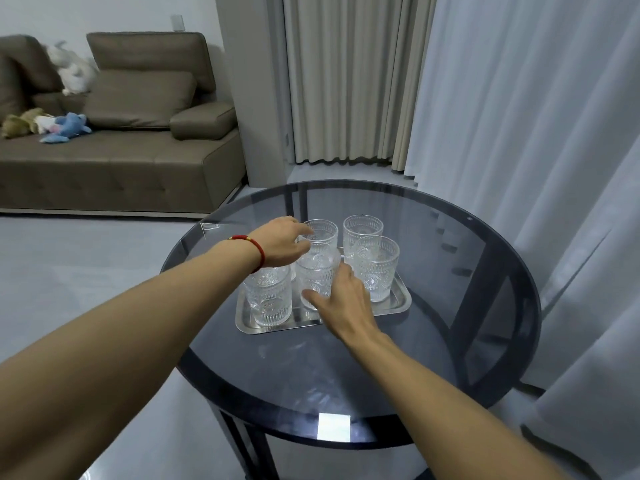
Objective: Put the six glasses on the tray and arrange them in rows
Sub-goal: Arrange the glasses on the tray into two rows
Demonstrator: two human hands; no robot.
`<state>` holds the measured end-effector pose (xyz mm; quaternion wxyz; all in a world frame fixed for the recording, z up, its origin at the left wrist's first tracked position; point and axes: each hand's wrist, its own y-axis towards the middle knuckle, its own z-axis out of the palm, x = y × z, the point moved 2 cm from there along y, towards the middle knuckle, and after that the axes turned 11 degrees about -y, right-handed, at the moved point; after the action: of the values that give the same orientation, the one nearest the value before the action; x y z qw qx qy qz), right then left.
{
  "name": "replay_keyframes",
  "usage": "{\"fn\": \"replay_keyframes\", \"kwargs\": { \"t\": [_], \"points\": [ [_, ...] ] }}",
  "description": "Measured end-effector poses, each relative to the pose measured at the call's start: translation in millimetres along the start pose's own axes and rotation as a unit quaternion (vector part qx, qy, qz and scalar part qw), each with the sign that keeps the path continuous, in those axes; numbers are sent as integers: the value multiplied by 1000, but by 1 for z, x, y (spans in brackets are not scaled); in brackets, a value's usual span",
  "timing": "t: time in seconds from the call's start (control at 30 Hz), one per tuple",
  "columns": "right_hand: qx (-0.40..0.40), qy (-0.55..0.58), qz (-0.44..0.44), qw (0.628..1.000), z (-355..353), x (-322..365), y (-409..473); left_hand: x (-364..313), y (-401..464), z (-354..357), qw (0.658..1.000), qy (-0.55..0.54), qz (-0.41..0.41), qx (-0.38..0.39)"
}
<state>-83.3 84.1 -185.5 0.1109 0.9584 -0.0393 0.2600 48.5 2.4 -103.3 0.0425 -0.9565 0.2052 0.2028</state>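
— Both forearms reached in from the near side, bare, over the round dark glass table (450,358). What was the left hand (280,242) doing?

— It wore a red cord bracelet (258,249) at the wrist and lay over the far left part of the tray (401,301), fingers spread apart and draped on the rim of the far left glass (325,230). Whether it truly gripped that rim, I could not tell.

— And the right hand (341,303)?

— Its thumb and fingers were curled round the middle glass (317,275) from the near side, clamped on its lower wall. That glass stood at the tray's centre, just behind the near edge.

— Where were the others?

— One glass (272,299) stood at the near left corner of the tray, upright. Another (377,266) stood towards the right edge, and one more (362,230) was behind it by the far right corner. I counted five clearly; a sixth may have been hidden behind the left hand and the middle glass, but I could not be sure.

— How did the tray sit?

— Silver, rectangular, lying flat towards the far half of the table, well clear of its rim. Beyond stood a brown sofa (121,150) with soft toys (65,128), and pale curtains (346,77) hung to the right.
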Motion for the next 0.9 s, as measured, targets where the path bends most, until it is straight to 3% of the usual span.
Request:
{"fn": "replay_keyframes", "kwargs": {
  "t": [0.1,0.27,0.57,0.9],
  "points": [
    [-17,-72,13,997,-3,-2,-3,-1,1,2,1000,6,18,-3],
    [-36,-188,-40,981,-20,-2,-7,2,1,8,998,41,22,32],
    [-44,-196,-43,979,-17,-13,-9,0,17,23,993,116,32,17],
    [-66,-189,-39,979,-9,-17,-1,3,21,29,993,116,19,-5]
  ]
}}
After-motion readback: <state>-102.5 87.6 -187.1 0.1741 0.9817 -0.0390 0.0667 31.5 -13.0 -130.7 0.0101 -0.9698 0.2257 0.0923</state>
